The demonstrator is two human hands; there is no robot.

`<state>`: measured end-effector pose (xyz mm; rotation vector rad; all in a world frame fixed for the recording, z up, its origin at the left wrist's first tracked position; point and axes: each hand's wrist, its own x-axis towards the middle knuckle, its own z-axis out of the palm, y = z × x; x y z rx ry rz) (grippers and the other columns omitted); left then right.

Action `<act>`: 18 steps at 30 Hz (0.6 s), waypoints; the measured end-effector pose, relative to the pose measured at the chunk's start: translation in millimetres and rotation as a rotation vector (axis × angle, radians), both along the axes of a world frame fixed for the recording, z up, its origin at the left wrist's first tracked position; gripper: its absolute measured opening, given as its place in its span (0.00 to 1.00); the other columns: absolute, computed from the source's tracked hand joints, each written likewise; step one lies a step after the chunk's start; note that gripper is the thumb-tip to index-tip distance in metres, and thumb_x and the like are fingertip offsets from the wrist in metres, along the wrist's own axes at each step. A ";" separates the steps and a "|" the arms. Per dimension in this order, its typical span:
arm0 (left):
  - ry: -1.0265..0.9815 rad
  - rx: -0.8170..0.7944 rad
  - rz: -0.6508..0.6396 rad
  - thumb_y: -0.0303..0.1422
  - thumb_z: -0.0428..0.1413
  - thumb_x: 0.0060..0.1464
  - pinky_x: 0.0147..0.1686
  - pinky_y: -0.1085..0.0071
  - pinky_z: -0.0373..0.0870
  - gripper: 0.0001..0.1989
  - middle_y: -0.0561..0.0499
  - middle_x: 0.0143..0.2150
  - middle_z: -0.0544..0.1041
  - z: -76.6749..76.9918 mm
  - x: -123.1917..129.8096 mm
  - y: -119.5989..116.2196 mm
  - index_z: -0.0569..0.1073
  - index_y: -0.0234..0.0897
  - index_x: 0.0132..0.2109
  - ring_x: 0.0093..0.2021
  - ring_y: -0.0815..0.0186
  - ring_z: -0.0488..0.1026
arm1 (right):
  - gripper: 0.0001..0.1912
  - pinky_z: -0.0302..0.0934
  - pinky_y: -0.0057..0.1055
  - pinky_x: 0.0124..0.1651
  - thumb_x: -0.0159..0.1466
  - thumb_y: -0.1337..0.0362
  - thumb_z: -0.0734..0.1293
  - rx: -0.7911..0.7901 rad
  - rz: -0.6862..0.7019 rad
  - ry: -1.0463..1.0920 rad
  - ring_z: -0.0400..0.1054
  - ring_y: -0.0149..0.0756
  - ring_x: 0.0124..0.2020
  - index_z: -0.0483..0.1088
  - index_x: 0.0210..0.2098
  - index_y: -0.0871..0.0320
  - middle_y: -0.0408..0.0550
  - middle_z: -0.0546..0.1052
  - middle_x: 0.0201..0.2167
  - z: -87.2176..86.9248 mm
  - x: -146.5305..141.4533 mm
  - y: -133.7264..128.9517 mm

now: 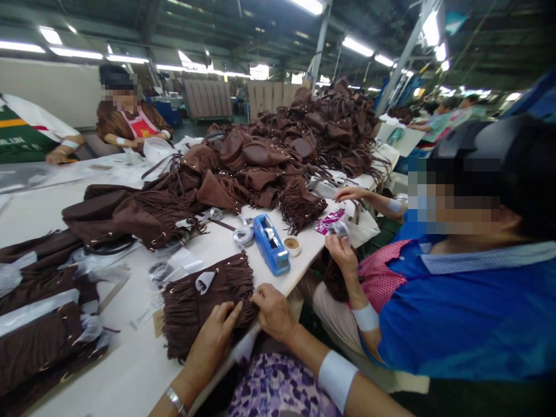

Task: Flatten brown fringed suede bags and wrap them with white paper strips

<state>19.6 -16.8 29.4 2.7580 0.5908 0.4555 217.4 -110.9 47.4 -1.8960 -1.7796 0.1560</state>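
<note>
A dark brown fringed bag (195, 307) lies at the near edge of the white table, with a curled white piece (204, 282) on its top. My left hand (215, 330) rests on the lower right part of the bag, fingers stretched out over the fringe. At the bag's right edge, my right hand (271, 310) has its thumb and fingers pressed together on the fringe. Just beyond the bag stands a blue tape dispenser (271, 246), with a roll of tape (292, 244) to its right.
A large heap of brown bags (278, 145) covers the table's far side. More bags (43, 330) lie at the left with clear plastic. A person in blue (460, 307) sits close on the right, hands over the table edge. Two people work across the table.
</note>
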 end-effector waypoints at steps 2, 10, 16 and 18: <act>0.008 0.012 0.023 0.19 0.47 0.55 0.59 0.53 0.69 0.37 0.42 0.59 0.66 -2.2 -3.8 -3.1 0.53 0.42 0.70 0.59 0.55 0.64 | 0.16 0.58 0.36 0.50 0.61 0.75 0.60 0.023 0.010 -0.032 0.62 0.42 0.47 0.69 0.45 0.55 0.50 0.70 0.44 -3.6 1.5 -1.9; 0.090 0.254 0.028 0.23 0.47 0.58 0.67 0.49 0.55 0.39 0.43 0.73 0.52 3.7 -0.6 -7.1 0.42 0.38 0.73 0.73 0.52 0.46 | 0.09 0.57 0.37 0.44 0.65 0.72 0.59 -0.010 0.045 -0.122 0.61 0.42 0.40 0.69 0.39 0.57 0.49 0.71 0.35 -21.4 12.0 -2.2; 0.167 0.380 0.000 0.42 0.50 0.63 0.67 0.47 0.54 0.37 0.39 0.74 0.47 5.9 6.6 -8.1 0.47 0.35 0.72 0.73 0.49 0.45 | 0.11 0.61 0.38 0.44 0.58 0.76 0.60 -0.044 0.032 -0.107 0.63 0.42 0.40 0.69 0.36 0.57 0.50 0.72 0.35 -13.1 18.2 2.2; 0.175 0.403 0.010 0.42 0.50 0.63 0.67 0.47 0.54 0.36 0.39 0.74 0.47 4.3 8.1 -9.5 0.47 0.36 0.72 0.73 0.49 0.46 | 0.18 0.64 0.37 0.47 0.57 0.78 0.58 -0.019 -0.011 -0.076 0.65 0.40 0.43 0.70 0.41 0.58 0.50 0.73 0.38 1.3 22.2 -0.8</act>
